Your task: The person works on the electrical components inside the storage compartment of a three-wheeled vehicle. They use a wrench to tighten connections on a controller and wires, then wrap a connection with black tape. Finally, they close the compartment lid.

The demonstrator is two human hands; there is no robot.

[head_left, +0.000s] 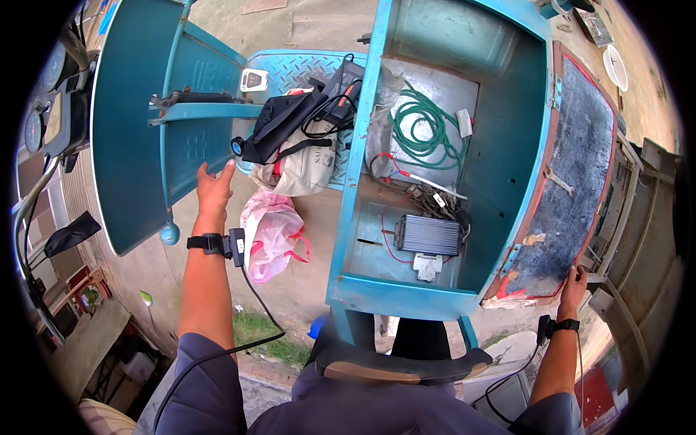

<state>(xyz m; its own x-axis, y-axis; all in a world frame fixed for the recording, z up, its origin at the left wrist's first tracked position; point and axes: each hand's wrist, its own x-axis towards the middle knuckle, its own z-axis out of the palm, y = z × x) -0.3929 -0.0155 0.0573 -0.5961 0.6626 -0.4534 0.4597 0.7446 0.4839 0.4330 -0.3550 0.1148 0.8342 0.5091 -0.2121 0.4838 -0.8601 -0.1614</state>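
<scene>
My left hand (213, 187) is open, fingers apart and empty, just left of a cream cloth bag (308, 163). On that bag lie a black pouch (277, 123) and a dark charger with a black cable (346, 90). Below the bag hangs a pink plastic bag (270, 235). In front of me is an open blue metal seat box (406, 293), its hinged lid (565, 174) swung out to the right. My right hand (573, 286) grips the lid's near right edge. Inside the box are a coiled green rope (428, 134) and a finned grey controller box (429, 235).
A blue front panel (134, 130) stands at the left, with handlebars (54, 145) beyond it. A white gadget (254, 80) sits on the blue treadplate floor (290, 61). Wiring (435, 196) lies in the box. Cargo-bed rails (623, 196) run along the right.
</scene>
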